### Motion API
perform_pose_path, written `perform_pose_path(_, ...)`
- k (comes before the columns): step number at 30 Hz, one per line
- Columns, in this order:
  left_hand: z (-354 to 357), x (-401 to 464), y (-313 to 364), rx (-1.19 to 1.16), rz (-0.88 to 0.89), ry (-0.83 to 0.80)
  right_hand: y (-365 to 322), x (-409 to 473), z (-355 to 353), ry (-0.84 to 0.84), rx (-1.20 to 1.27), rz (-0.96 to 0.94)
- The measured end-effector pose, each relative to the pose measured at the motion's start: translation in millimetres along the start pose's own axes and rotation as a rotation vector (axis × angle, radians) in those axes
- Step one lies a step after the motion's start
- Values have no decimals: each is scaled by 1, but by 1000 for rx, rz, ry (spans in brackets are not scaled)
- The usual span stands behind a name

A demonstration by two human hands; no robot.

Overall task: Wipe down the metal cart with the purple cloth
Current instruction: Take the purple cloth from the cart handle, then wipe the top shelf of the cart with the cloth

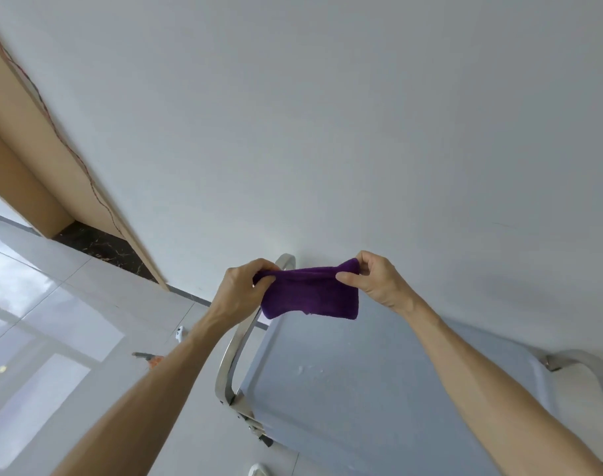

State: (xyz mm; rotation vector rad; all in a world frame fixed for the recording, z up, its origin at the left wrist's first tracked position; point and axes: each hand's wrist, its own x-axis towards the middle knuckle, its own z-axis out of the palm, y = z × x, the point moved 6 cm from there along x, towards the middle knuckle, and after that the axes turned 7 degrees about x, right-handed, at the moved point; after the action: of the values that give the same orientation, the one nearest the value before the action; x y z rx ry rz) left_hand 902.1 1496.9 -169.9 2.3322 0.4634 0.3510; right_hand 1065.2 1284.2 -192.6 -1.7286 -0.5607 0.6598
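Note:
The purple cloth [310,292] hangs stretched in the air between both hands, above the far end of the metal cart [361,389]. My left hand [240,292] pinches the cloth's left top corner. My right hand [377,280] pinches its right top corner between thumb and fingers. The cart's flat grey top lies below, with a curved steel handle [236,345] on its left side and another handle [588,369] at the right. The cloth does not touch the cart.
A white wall [327,132] stands right behind the cart. To the left lie glossy floor tiles [52,321] and a tan door frame [35,149]. Small objects [150,357] lie on the floor left of the cart.

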Motion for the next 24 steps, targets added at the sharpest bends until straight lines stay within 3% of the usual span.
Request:
perform_pose_path(12,84,20,25,79,147,-301,61,-53,-54,163,-115,248)
perform_pose_path(16,99,29,33,108,191,-325,77,-61,-67,279,-20,339)
perform_pose_path(24,103,37,33,94,253,-256,72,-69,-67,296,-92,182)
